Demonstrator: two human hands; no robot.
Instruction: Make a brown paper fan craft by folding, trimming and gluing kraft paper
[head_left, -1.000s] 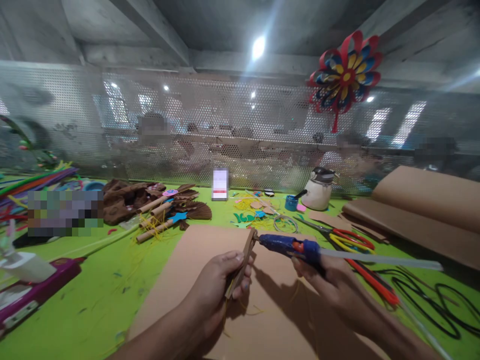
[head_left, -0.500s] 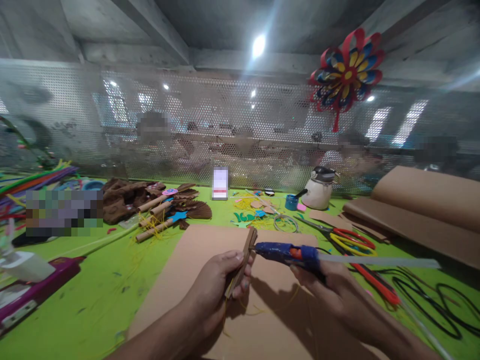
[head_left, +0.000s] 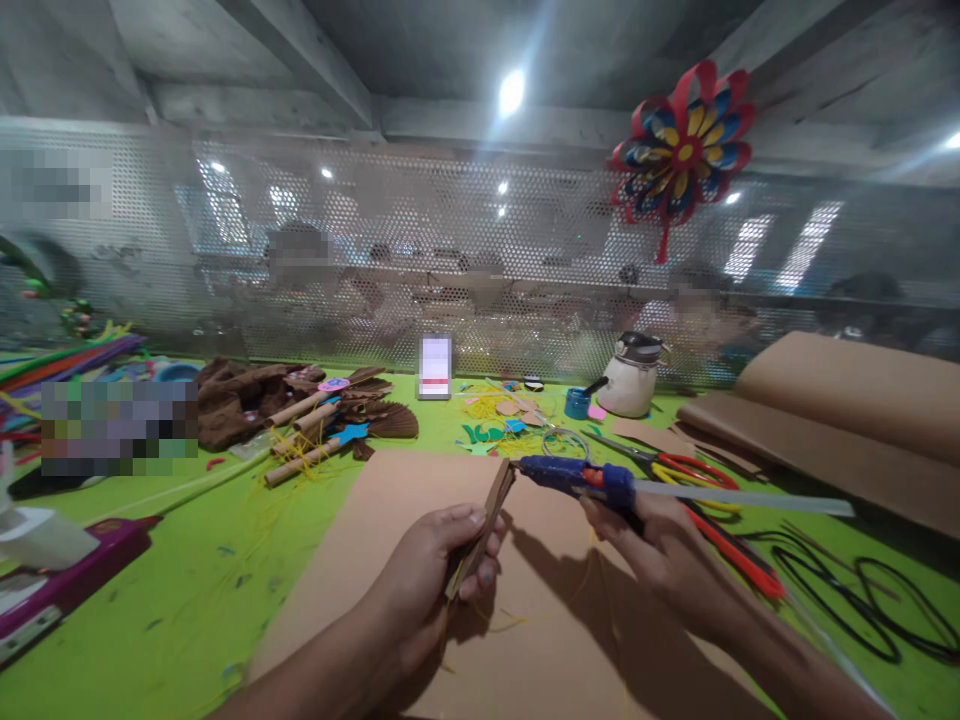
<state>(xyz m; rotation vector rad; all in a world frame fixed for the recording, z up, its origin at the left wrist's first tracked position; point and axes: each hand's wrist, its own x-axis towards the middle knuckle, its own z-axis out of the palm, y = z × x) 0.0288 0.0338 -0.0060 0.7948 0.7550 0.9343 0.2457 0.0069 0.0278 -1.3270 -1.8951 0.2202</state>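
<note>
While the left hand [head_left: 442,565] pinches a flat brown cardboard strip [head_left: 484,525] upright-tilted, fingers clamped on its lower half, the right hand [head_left: 652,555] grips a blue plastic glue gun [head_left: 574,475], translucent glue stick [head_left: 742,498] trailing right. Nozzle sits just beside the strip's top end, above the matte kraft board [head_left: 390,560] at the green desk's [head_left: 187,590] near edge.

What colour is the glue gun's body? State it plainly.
Blue, with a small red-orange trigger patch; the glue gun sits in the right hand, clearest in the head view.
</note>
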